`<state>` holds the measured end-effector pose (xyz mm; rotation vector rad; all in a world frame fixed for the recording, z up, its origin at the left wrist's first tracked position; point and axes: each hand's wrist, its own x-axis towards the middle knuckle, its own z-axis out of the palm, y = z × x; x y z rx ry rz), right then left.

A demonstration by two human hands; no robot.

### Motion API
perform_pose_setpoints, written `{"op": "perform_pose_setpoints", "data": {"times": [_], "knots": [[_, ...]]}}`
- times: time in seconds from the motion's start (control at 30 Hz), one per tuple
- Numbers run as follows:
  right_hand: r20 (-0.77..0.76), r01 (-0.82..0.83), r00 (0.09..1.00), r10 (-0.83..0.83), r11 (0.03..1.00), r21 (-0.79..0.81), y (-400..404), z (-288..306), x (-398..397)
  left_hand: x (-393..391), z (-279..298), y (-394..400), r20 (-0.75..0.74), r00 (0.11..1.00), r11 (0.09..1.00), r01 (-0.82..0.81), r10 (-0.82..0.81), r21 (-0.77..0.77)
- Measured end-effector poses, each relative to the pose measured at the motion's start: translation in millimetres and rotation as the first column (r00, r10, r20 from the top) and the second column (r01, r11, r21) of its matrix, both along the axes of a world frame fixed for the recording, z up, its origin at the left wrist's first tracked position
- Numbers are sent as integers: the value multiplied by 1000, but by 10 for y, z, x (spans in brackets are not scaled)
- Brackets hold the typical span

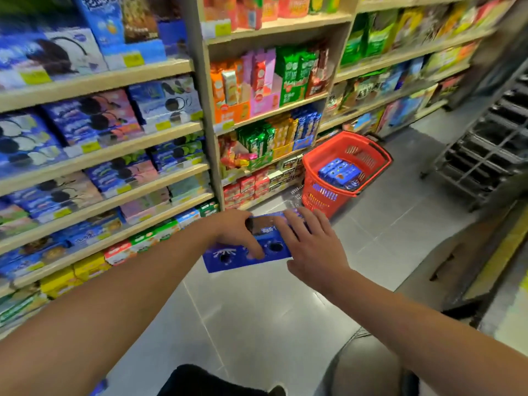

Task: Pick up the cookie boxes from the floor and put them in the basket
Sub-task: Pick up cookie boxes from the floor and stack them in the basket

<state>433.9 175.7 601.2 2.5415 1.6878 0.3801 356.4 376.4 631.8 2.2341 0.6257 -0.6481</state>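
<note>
cookie box (248, 254), blue with dark sandwich biscuits printed on its face, sits near the middle of the view, lifted off the grey floor (257, 324) and carried between both arms. going left to right: at nine o'clock the shelves (100, 155) run deep with more blue biscuit cartons and yellow price tags. next, the left hand (238, 234) lies over the top of the box, fingers curled down across its front face and gripping it, so this hand bears the load. the box's long axis runs roughly nine to three, tipped a little so the right end rides higher and farther off. then the right hand (310, 244), at the box's three o'clock end, has its fingers spread and fairly straight, laid against or just over that end (whether the palm truly presses it i cannot tell); it pinches nothing.

farther on, at about one o'clock from the hands, stands the red basket (314, 178) on the floor beside the shelf foot, with blue boxes (340, 172) already lying inside. from the fingers the basket lies ahead and to the right, nearer the right hand, and the box's raised end already points roughly toward it. my judgement: the carry is under way, and the coming move is a forward swing toward one o'clock, then lowering the box through the basket's open top.
</note>
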Motion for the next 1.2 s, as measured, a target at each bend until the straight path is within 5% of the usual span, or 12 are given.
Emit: {"op": "perform_pose_setpoints", "data": {"times": [0.1, 0.33, 0.47, 0.6, 0.8, 1.03, 1.2], "knots": [[-23, 33, 999, -33, 999, 17, -32, 93, 453, 491, 63, -35, -26, 997, 993, 76, -78, -89], [-262, 247, 928, -264, 964, -97, 208, 244, 1582, 1577, -62, 256, 118, 913, 905, 356, -390, 234], [-318, 371, 865, -388, 921, -115, 360, 259, 2132, 2102, -188, 442, 420, 763, 843, 297, -491, 448], [-432, 531, 736, -521, 841, -109, 412, 242, 2631, 2666, -351, 623, 476, 673, 787, 269, -566, 555], [-573, 636, 611, -545, 770, -54, 324, 201, 3205, 3518, -460, 683, 515, 622, 798, 350, -590, 491], [-733, 728, 558, -390, 654, 206, 147, -150, 4025, 4478, -634, 594, 482, 666, 812, 366, -570, 455], [-801, 732, 502, -327, 653, 193, -66, -493, 4862, 5245, -866, 352, 417, 719, 805, 343, -556, 484]]}}
